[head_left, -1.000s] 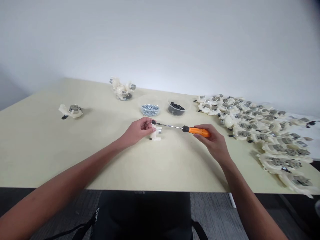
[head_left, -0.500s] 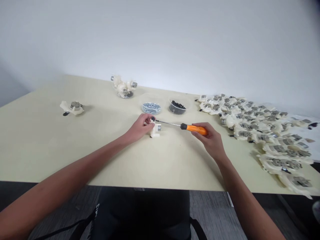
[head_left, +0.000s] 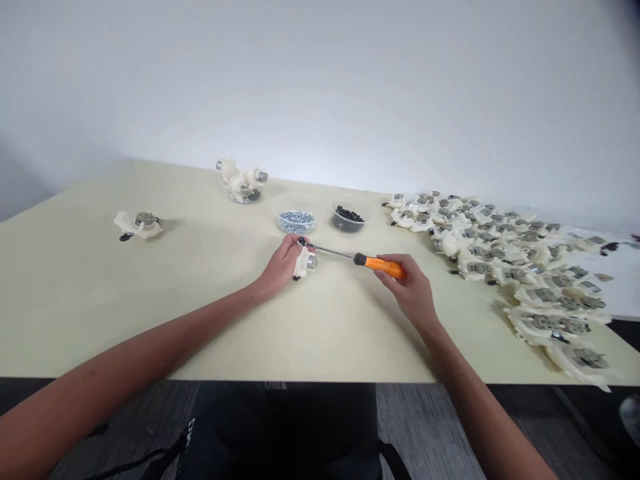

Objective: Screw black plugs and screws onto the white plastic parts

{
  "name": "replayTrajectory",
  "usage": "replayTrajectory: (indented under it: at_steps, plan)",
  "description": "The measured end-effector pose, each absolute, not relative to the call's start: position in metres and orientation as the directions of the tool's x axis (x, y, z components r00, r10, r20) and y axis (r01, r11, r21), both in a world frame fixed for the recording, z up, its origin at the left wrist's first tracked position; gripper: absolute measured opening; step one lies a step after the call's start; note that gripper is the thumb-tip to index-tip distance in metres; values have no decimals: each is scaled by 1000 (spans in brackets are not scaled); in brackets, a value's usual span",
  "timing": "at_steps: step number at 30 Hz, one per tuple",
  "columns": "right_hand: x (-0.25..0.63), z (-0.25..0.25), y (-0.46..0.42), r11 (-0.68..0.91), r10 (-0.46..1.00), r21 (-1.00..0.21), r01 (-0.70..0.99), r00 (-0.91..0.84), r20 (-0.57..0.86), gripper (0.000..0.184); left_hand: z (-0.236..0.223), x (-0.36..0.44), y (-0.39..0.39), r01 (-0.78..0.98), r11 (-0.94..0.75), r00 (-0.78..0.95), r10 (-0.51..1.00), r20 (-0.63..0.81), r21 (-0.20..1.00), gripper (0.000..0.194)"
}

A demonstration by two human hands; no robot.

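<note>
Left hand (head_left: 281,265) clamped on cream plastic motor housing (head_left: 302,265), right hand (head_left: 407,289) gripping orange-handled steel screwdriver (head_left: 380,266), tip at housing top, clear bowl of silver screws (head_left: 297,222) just beyond left hand

Plain white wall (head_left: 320,87) behind, lit brightest at centre. Pale cream surface (head_left: 90,300) stands before it, above grey carpeted floor (head_left: 425,433).

Plastic part (head_left: 301,264) partly hidden behind left hand (head_left: 283,265); silver bits (head_left: 296,222) too small to count; left forearm (head_left: 125,347) cut off by frame edge.
</note>
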State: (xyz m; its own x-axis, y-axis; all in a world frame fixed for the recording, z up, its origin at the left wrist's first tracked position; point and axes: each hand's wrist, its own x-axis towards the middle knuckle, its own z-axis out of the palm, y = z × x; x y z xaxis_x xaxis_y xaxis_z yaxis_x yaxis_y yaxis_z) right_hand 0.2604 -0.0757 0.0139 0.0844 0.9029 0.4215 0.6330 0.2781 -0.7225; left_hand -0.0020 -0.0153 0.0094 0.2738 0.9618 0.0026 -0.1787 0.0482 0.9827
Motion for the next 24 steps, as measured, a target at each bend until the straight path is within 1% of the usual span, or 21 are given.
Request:
replayTrajectory:
  at_steps: [4,8,16,24]
  plan:
    - [262,10,-77,258,916,-750,609,94,391,27,9,-5,-17,-167,-22,285,956,70,986,27]
    - [263,11,-79,277,915,-761,586,81,395,27,11,-7,-21,-149,-79,276,954,119,986,27]
    - [262,14,-79,318,893,-729,606,67,444,26,13,-8,-23,-106,-67,270,958,94,992,31]
    - [262,11,-79,324,887,-703,633,55,458,24,12,-6,-21,-84,-77,253,963,96,994,31]
